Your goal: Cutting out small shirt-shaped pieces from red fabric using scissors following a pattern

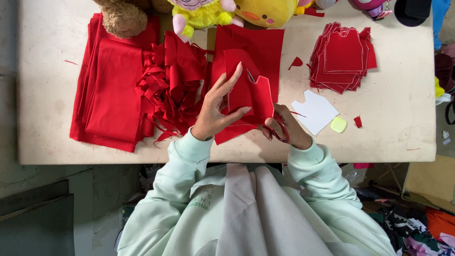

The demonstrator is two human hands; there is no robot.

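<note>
— What have the hands got hold of?

— The left hand point(219, 106) pinches a red fabric piece point(249, 95) with a white chalk outline; thumb on the near face, fingers point(232, 78) spread up along the cloth's left edge. The piece stands lifted off the table point(393, 104), just above both sets of fingers.

— And the other one?

— The right hand point(286, 128) is closed around red-handled scissors point(280, 129), fingers curled through the loops. The blades meet the lower edge of the same piece; I cannot tell whether they are parted or shut.

— Any patterns or tags lying about?

— Just right of the right fingers lies a white paper pattern point(315, 111), vest-shaped, flat on the table. Beside it, further right, a small pale yellow chalk piece point(338, 124) and a tiny red scrap point(358, 122). Nothing printed that I can make out on them.

— What sits beyond the fingertips?

— Up and to the right, well apart, a stack of cut red pieces point(343, 59) of the same vest shape. Left of the left fingers, touching the held cloth, a tangle of red offcuts point(173, 85), then folded red cloth point(113, 90) further left. At the far edge, plush toys point(204, 14): brown, yellow and pink.
</note>
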